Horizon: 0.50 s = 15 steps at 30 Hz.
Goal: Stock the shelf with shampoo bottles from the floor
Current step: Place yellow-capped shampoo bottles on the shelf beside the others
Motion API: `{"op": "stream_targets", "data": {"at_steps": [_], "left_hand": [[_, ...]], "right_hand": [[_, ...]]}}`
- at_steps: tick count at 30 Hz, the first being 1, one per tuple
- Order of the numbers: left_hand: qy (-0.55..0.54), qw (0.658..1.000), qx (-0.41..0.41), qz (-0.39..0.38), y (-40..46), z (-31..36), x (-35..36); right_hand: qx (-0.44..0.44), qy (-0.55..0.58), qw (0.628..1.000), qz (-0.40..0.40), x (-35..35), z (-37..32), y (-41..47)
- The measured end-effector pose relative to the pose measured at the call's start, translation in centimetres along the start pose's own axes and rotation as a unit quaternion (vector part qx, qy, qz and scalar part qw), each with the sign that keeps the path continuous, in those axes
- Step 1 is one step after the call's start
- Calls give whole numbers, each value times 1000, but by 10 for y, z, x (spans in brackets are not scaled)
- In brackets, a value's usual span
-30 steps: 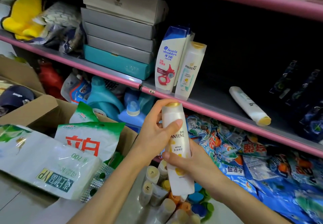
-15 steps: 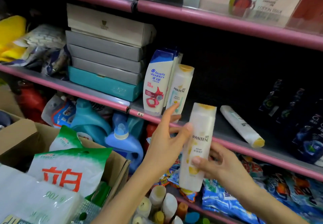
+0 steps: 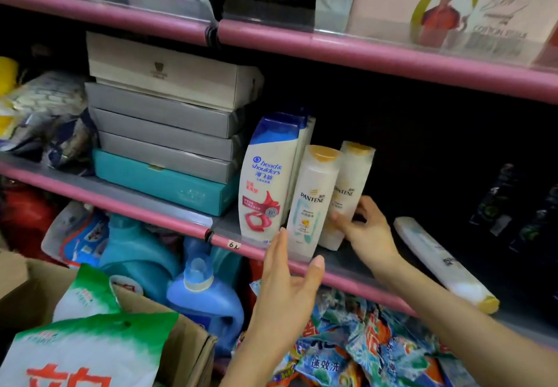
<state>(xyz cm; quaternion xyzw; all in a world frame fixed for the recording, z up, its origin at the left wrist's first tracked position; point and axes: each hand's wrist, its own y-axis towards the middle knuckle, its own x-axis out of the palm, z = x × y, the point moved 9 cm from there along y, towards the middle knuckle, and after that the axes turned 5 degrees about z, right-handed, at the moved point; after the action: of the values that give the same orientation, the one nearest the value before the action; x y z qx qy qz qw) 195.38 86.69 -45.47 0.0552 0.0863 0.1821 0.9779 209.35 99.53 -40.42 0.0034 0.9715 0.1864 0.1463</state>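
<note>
The right hand (image 3: pixel 367 229) grips the yellow-label Pantene bottle (image 3: pixel 347 193), standing on the shelf (image 3: pixel 356 269) behind the green-label Pantene bottle (image 3: pixel 314 202). The left hand (image 3: pixel 287 290) hovers flat, holding nothing. Risk: releasing it tilted could topple both bottles over the edge.

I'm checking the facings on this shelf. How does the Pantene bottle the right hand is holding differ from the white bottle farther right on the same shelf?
The held Pantene bottle stands upright; the white bottle farther right lies on its side. The right hand grips the standing one; nothing touches the lying one. The standing bottle is beside another Pantene bottle; the lying one sits apart. Both are white with yellow caps.
</note>
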Motion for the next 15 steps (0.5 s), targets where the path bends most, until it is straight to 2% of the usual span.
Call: {"op": "stream_targets", "data": {"at_steps": [4,7,15], "left_hand": [[15,1000,-20,-4,5,-8,0],[13,999,-31,-6,8,-10,-1],[4,999,-35,3,11,-10,-2]], "right_hand": [[7,28,997,-65,24,4,6],[44,50,990,-121,38,18,4],[30,40,988,-146,57,23,7]]}}
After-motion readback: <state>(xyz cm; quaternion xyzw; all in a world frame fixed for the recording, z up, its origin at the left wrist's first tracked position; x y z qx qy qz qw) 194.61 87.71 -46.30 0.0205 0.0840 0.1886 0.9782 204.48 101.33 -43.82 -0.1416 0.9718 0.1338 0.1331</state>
